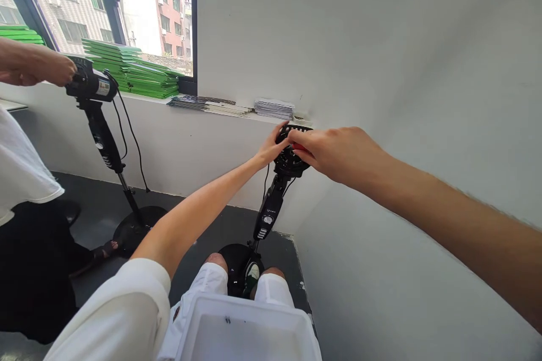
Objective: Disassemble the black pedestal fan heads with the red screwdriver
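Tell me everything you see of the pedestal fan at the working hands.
The black pedestal fan, plastic-looking, stands before a white wall, slanting rightward in view. Its slotted motor head shows no blades; its column carries a pale dial and buttons; a shoe partly covers its round base. The left hand touches the head; the right hand pinches a mostly hidden red piece there.

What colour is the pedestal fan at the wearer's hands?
Mostly black; the pedestal fan shows best in head view.

Left arm (207, 197), right arm (417, 192) stretched forward; left hand (273, 145) thumb parted from fingers; right hand (334, 149) in pinch grip.
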A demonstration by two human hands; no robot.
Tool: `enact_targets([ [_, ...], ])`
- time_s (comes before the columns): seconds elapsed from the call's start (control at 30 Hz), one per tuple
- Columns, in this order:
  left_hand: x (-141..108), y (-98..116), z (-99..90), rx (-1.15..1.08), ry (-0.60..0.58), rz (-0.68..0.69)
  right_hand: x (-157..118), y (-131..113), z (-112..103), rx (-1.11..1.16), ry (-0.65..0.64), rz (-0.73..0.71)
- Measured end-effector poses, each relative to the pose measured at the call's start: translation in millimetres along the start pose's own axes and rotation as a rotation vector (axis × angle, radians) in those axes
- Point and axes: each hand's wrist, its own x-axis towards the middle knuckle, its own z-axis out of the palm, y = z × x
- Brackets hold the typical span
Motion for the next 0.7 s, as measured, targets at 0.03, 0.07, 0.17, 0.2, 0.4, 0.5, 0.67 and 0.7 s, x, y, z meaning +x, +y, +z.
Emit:
enact_targets([
  [0.03,2,2,4.6,0.019,-0.004,-0.001,-1,1,0,-0.022,-0.007,0.003],
  [0.07,2,5,8.4,0.041,0.004,-0.004,-1,1,0,-0.059,-0.021,0.018],
  [0.17,-3,11,13.5,0.111,0.062,-0.033,-3,1,0,-0.197,-0.060,0.101],
  [0.2,-5,14,13.5,0.145,0.086,-0.043,-4,1,-1,-0.231,-0.058,0.121],
  [0.4,-12,25,14.0,0.279,0.134,-0.107,-6,0,-3,-0.136,-0.091,0.036],
  [0.5,-10,27,14.7,0.213,0.136,-0.105,-8,1,-3,-0.190,-0.046,0.071],
  [0.67,-3,25,9.5,-0.001,0.042,-0.076,-9,5,0,-0.088,0.013,0.106],
  [0.7,-3,24,9.4,-0.031,0.032,-0.087,-9,6,1,-0.039,0.012,0.088],
])
